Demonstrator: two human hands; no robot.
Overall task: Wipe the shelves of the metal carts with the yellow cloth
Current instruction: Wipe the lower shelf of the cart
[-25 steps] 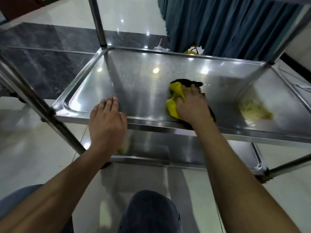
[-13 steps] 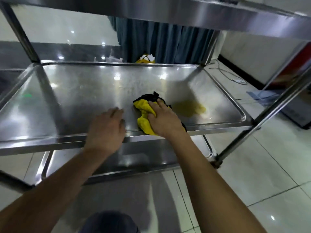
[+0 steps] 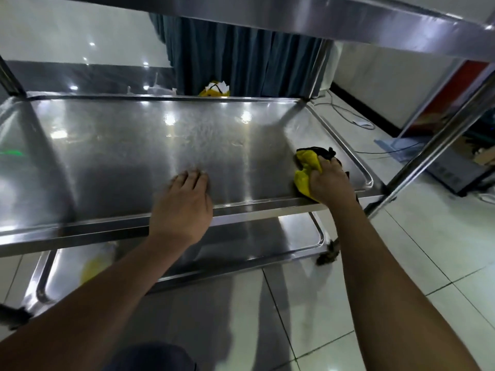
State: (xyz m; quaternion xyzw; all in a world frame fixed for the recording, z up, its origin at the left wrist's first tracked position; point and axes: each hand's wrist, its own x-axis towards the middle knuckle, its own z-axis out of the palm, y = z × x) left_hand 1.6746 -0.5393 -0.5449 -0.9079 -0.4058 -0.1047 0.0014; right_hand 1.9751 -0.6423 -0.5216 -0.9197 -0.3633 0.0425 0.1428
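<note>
Yellow cloth [image 3: 308, 171]: one; shelves: three.

The yellow cloth [image 3: 306, 171] is bunched up, with a black part at its far end. It lies on the middle shelf [image 3: 150, 153] of the metal cart, close to the front right corner, touching the front rim. The shelf is a shiny silver tray with a raised rim all around. Another shiny shelf [image 3: 241, 245] sits below it, and one more [image 3: 267, 12] is above.
</note>
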